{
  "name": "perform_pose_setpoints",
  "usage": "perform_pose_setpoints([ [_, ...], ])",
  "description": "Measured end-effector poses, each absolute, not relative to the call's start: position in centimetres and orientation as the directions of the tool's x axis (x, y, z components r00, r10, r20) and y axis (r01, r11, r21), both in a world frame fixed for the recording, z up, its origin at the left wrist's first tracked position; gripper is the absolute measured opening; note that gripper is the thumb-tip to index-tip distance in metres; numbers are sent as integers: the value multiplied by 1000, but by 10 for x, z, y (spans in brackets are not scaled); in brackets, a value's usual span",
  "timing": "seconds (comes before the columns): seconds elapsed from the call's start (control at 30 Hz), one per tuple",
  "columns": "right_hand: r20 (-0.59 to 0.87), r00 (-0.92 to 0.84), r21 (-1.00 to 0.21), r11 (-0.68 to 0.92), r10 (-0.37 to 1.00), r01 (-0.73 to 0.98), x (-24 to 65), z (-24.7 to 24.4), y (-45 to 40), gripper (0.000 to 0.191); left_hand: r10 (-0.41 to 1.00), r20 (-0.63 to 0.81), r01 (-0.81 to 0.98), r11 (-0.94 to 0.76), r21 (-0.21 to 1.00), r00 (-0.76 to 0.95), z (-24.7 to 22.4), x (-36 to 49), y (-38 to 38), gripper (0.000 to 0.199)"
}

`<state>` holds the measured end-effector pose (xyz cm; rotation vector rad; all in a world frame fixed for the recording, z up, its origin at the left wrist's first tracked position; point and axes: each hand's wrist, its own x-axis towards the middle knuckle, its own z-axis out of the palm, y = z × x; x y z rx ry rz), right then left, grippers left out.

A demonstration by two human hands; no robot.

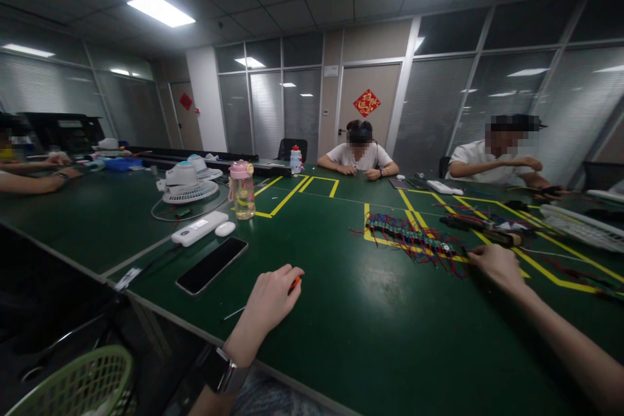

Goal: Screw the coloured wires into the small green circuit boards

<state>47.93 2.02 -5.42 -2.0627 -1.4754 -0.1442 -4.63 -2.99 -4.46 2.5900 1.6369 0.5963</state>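
Observation:
My left hand (275,292) is closed around a screwdriver (294,284) with an orange and black handle; its thin shaft points back toward the wrist, near the table's front edge. On the right, my right hand (494,265) reaches to the end of a row of small green circuit boards (409,233) with red and blue wires. Its fingertips are pinched together on something dark, too small to make out. The boards lie side by side inside a yellow tape outline on the green table (341,312).
A black phone (212,265), a white power strip (199,228), a white case (225,229), a pink-lidded bottle (242,190) and white fans (190,185) stand at the left. More wired parts (492,224) lie at the right. Several people sit around the table. A green basket (82,383) is below.

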Motion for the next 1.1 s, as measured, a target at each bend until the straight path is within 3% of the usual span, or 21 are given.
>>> perform_pose_setpoints([
  [0.13,310,403,-311,-309,861,899,466,-62,30,36,875,305,874,-444,197,376,-44,-46,-30,27],
  [0.43,328,382,-340,-270,864,901,455,-61,27,48,872,311,869,-450,205,378,-46,-46,-30,27],
  [0.87,214,466,-591,-266,859,761,464,-60,42,45,876,297,869,-449,209,381,-45,-46,-29,26],
  [1.1,152,547,-596,-365,823,715,458,-57,44,42,878,284,874,-446,193,385,-45,-45,-28,27],
])
